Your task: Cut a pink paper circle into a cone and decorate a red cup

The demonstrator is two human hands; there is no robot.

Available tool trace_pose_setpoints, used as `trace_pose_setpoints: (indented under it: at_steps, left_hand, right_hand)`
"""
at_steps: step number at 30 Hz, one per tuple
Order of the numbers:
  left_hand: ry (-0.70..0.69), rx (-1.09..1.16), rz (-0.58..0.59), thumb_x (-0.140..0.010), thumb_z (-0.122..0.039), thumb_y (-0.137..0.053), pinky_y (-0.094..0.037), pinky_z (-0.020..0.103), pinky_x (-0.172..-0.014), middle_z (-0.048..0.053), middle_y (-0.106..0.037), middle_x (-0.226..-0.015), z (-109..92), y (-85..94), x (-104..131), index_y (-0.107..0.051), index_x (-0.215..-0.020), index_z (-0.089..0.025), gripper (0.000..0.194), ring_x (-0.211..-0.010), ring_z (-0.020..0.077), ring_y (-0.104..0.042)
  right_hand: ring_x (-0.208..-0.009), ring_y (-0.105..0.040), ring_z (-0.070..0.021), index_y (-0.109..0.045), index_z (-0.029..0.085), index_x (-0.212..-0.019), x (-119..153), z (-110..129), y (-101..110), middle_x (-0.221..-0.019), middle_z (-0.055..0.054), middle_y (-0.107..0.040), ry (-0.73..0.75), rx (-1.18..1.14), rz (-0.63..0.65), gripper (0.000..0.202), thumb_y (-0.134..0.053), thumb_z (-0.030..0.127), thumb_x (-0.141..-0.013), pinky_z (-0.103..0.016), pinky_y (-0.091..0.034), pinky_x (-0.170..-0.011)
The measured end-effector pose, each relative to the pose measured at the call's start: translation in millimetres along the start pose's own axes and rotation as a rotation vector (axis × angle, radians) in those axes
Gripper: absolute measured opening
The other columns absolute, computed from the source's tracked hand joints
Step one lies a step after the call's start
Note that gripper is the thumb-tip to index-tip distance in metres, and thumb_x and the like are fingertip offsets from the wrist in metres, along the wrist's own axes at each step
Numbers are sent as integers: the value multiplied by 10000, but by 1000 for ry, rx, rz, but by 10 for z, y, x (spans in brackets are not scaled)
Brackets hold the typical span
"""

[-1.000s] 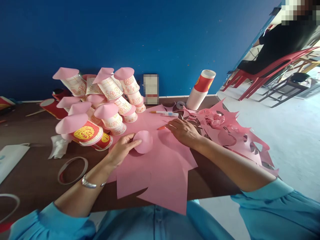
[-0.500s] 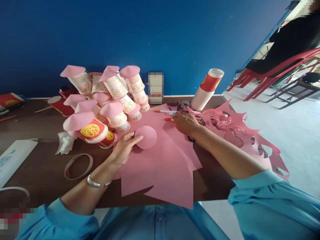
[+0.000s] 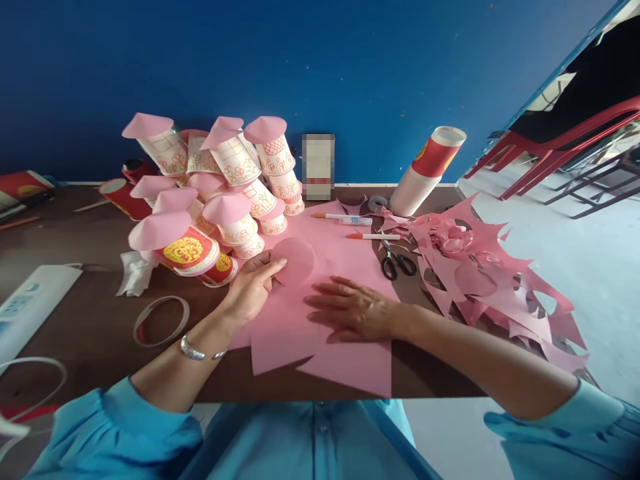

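Between the thumb and fingers of my left hand [image 3: 256, 283] is the edge of a pink paper circle [image 3: 296, 260], raised a little over the pink paper sheets [image 3: 285, 343]. My right hand [image 3: 357, 310] lies flat on those sheets with its fingers stretched toward the circle, holding nothing. Beyond it rest an orange-capped marker [image 3: 375, 237], another marker [image 3: 345, 219] with a white and blue label, and black-handled scissors [image 3: 397, 263]. Paper-cup towers [image 3: 233, 227] with pink cone roofs stand to the left of the sheets.
Pink paper scraps [image 3: 475, 267] pile up at the right. A stack of paper cups [image 3: 423, 173] leans near the blue wall [image 3: 320, 80], beside a grey tape roll [image 3: 377, 203]. On the left are a wide tape roll [image 3: 163, 321] and a white power strip [image 3: 37, 307].
My right hand has left the markers and come back toward me, flattening onto the pink sheets. The left hand still holds the circle. The scissors have come into full view.
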State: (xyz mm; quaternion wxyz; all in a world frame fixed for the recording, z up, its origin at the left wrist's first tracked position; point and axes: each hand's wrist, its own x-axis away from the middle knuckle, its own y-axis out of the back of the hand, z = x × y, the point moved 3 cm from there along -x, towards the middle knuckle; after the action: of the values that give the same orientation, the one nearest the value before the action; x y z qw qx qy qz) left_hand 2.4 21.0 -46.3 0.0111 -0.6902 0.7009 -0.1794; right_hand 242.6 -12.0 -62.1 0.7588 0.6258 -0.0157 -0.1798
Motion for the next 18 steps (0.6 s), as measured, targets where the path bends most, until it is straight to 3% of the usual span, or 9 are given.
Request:
trace_pose_setpoints:
  at_steps: [4, 9, 12, 14, 18]
  left_hand:
    - [6, -158, 73, -804, -454, -814, -463, 257, -659, -11, -700, -792, 12, -10, 35, -726, -907, -197, 291, -723, 150, -604]
    - [-45, -413, 90, -796, -487, -805, -461, 262, -692, 1, -708, -831, -42, -55, 21, -688, -889, -178, 343, -763, 162, -617]
    - [-107, -474, 98, -736, -442, -829, -523, 319, -799, 38, -760, -924, -50, -74, -30, -658, -1079, -190, 459, -874, 226, -697]
    - [-171, -589, 84, -735, -401, -818, -523, 329, -771, 24, -761, -861, -56, -82, -53, -625, -1180, -209, 522, -824, 234, -705]
    - [-373, -940, 30, -808, -335, -748, -499, 319, -738, 10, -730, -813, -86, -106, -55, -666, -1183, -243, 395, -780, 224, -685]
  right_hand:
    - [-1565, -409, -238, -624, 239, -1453, 56, -294, 165, -1599, -96, -548, 62, -60, -38, 420, -584, 371, -1057, -498, -319, -1310]
    - [-1411, -589, -197, -730, 201, -1278, 7, -385, 279, -1432, -108, -697, 84, -246, -103, 298, -553, 231, -1040, -406, -451, -1241]
    - [-1260, -688, -190, -772, 191, -1124, -32, -461, 296, -1275, -116, -766, -24, -377, -181, 219, -581, 243, -1029, -341, -565, -1110]
    - [-1161, -729, -192, -776, 198, -1063, -53, -544, 321, -1183, -111, -788, -118, -386, -222, 205, -582, 255, -1028, -328, -604, -1026]
    - [-1021, -748, -225, -779, 210, -1021, -44, -791, 451, -1082, -96, -792, -392, -133, -318, 228, -557, 264, -1024, -361, -619, -910]
